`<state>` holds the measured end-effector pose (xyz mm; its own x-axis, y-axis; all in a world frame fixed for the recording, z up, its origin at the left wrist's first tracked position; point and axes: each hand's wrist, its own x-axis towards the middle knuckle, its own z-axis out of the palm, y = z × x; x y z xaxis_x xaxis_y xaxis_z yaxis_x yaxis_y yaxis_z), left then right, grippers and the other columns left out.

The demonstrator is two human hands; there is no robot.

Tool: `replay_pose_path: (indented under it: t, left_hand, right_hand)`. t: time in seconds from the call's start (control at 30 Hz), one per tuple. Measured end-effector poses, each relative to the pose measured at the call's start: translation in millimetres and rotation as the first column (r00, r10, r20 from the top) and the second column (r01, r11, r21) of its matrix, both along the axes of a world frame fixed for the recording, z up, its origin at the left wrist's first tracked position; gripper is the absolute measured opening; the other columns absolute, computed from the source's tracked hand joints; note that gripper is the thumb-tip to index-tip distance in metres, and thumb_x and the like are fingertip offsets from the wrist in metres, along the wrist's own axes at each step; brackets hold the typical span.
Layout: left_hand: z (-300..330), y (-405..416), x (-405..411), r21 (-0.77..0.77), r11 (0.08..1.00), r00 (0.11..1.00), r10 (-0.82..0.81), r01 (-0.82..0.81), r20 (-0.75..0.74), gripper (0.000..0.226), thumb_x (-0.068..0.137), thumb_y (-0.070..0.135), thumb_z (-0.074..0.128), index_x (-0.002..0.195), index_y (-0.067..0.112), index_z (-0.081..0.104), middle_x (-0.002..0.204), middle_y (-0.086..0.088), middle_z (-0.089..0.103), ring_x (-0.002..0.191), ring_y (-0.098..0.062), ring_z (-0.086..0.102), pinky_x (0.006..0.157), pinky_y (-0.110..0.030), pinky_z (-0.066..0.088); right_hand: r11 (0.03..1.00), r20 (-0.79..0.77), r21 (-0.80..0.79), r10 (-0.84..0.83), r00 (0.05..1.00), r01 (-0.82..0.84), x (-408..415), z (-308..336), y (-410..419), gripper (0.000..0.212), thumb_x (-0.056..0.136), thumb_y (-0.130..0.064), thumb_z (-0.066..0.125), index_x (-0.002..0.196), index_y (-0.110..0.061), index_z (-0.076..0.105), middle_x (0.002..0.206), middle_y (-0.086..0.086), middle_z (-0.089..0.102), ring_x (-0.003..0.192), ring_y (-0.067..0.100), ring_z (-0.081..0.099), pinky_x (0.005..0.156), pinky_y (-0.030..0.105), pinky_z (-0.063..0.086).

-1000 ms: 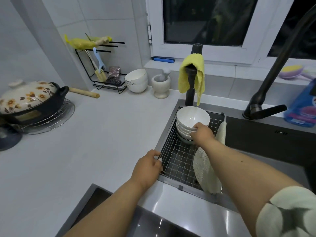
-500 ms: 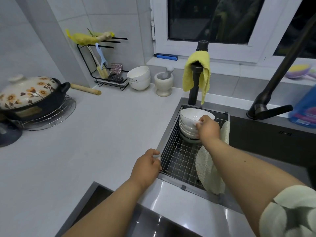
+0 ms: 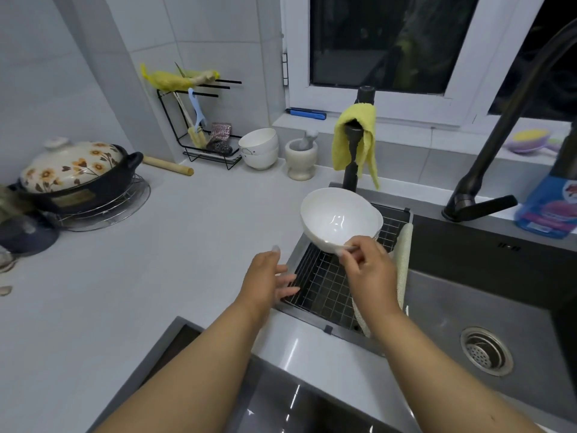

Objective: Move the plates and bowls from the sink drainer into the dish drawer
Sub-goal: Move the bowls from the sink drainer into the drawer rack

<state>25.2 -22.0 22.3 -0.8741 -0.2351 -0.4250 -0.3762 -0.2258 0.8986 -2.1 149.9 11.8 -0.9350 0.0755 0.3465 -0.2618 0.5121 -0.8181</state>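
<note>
Right hand lifts a white bowl above the sink drainer; left hand open beside it.

Right hand [image 3: 370, 270]: grip closed in a pinch on the near rim of the white bowl [image 3: 338, 218], thumb and fingers curled over the edge. The bowl is tilted, its opening facing up and toward the camera, raised above the far end of the wire sink drainer [image 3: 324, 292]. Edges of more bowls [image 3: 378, 231] show just behind it; count not discernible. Left hand [image 3: 268, 276]: grip released, fingers straight and spread, holding nothing, over the drainer's left edge where it meets the desk [image 3: 187, 245]; contact with the edge cannot be told. A pale cloth [image 3: 404, 254] hangs over the drainer's right side.
</note>
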Motion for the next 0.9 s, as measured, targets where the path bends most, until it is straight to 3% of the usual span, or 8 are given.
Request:
replay_pose_path:
  t: [0.13, 0.3, 0.4, 0.53, 0.6, 0.67, 0.77, 0.9]
  left_hand:
    - [15.6, 5.7, 17.6, 0.378, 0.925, 0.998, 0.001, 0.024, -0.066, 0.062, 0.087, 0.06, 0.052, 0.133, 0.02, 0.044, 0.127, -0.021, 0.053, 0.111, -0.036, 0.062, 0.093, -0.053, 0.052]
    - [22.0, 11.9, 55.2, 0.462, 0.884, 0.992, 0.106, -0.066, -0.062, 0.045, 0.091, 0.036, 0.057, 0.124, 0.007, 0.052, 0.121, -0.025, 0.062, 0.106, -0.044, 0.063, 0.093, -0.058, 0.049]
    - [23.2, 13.6, 88.9, 0.492, 0.853, 0.974, 0.224, -0.175, -0.042, 0.029, 0.093, 0.027, 0.051, 0.113, 0.006, 0.053, 0.116, -0.027, 0.062, 0.104, -0.046, 0.063, 0.092, -0.058, 0.05]
    - [25.0, 4.3, 136.3, 0.435, 0.845, 0.936, 0.353, -0.311, -0.016, 0.015, 0.094, 0.029, 0.05, 0.101, 0.016, 0.053, 0.111, -0.019, 0.061, 0.101, -0.04, 0.062, 0.077, -0.051, 0.055]
    - [25.0, -5.0, 160.6, 0.445, 0.827, 0.923, 0.385, -0.344, -0.003, 0.021, 0.093, 0.031, 0.05, 0.107, 0.015, 0.053, 0.113, -0.02, 0.062, 0.099, -0.041, 0.063, 0.076, -0.05, 0.056]
    - [23.4, -16.1, 185.0, 0.453, 0.811, 0.912, 0.411, -0.369, 0.008, 0.027, 0.093, 0.034, 0.05, 0.112, 0.015, 0.053, 0.116, -0.021, 0.063, 0.101, -0.042, 0.063, 0.08, -0.053, 0.055]
    - [20.5, -34.4, 221.1, 0.431, 0.784, 0.877, 0.479, -0.447, 0.039, 0.035, 0.092, 0.039, 0.05, 0.118, 0.016, 0.053, 0.116, -0.02, 0.064, 0.103, -0.04, 0.064, 0.083, -0.051, 0.055]
    - [18.3, -61.8, 276.8, 0.371, 0.742, 0.808, 0.587, -0.559, 0.045, 0.038, 0.092, 0.042, 0.047, 0.12, 0.017, 0.054, 0.111, -0.016, 0.067, 0.099, -0.035, 0.064, 0.073, -0.043, 0.056]
  right_hand:
    - [0.98, -0.163, 0.135, 0.168, 0.972, -0.146, 37.2, -0.9, -4.5, 0.011, 0.082, -0.016, 0.072, 0.089, -0.013, 0.065, 0.08, -0.007, 0.052, 0.071, -0.004, 0.05, 0.063, 0.002, 0.037]
    - [0.93, -0.219, 0.164, 0.358, 0.907, -0.328, 73.6, 3.4, -6.9, 0.018, 0.079, -0.033, 0.068, 0.093, -0.025, 0.061, 0.074, -0.013, 0.05, 0.067, 0.002, 0.049, 0.06, 0.008, 0.04]
    - [0.931, -0.085, -0.009, 0.364, 0.928, -0.366, 95.6, 17.8, -12.1, 0.03, 0.076, -0.051, 0.058, 0.101, -0.039, 0.047, 0.063, -0.006, 0.047, 0.06, 0.007, 0.048, 0.057, 0.018, 0.041]
    - [0.916, 0.082, -0.289, 0.313, 0.946, -0.278, 116.0, 31.0, -27.3, 0.053, 0.07, -0.066, 0.048, 0.109, -0.032, 0.043, 0.077, -0.001, 0.048, 0.072, 0.01, 0.051, 0.066, 0.025, 0.046]
    - [0.866, 0.271, -0.387, 0.435, 0.859, -0.316, 124.2, 34.7, -39.2, 0.055, 0.074, -0.068, 0.048, 0.114, -0.03, 0.044, 0.099, 0.003, 0.056, 0.088, 0.014, 0.057, 0.072, 0.032, 0.051]
    - [0.762, 0.418, -0.552, 0.604, 0.678, -0.339, 137.1, 36.7, -54.5, 0.036, 0.089, -0.056, 0.049, 0.112, -0.028, 0.048, 0.118, 0.007, 0.056, 0.094, 0.017, 0.059, 0.074, 0.038, 0.054]
    - [0.626, 0.476, -0.724, 0.758, 0.446, -0.291, 160.9, 36.7, -79.4, 0.024, 0.094, -0.046, 0.048, 0.106, -0.027, 0.055, 0.114, 0.011, 0.061, 0.096, 0.025, 0.064, 0.077, 0.045, 0.056]
    - [0.568, 0.494, -0.74, 0.822, 0.284, -0.359, 195.9, 29.6, -116.6, 0.034, 0.093, -0.041, 0.05, 0.117, -0.018, 0.056, 0.105, 0.013, 0.065, 0.085, 0.025, 0.067, 0.072, 0.041, 0.057]
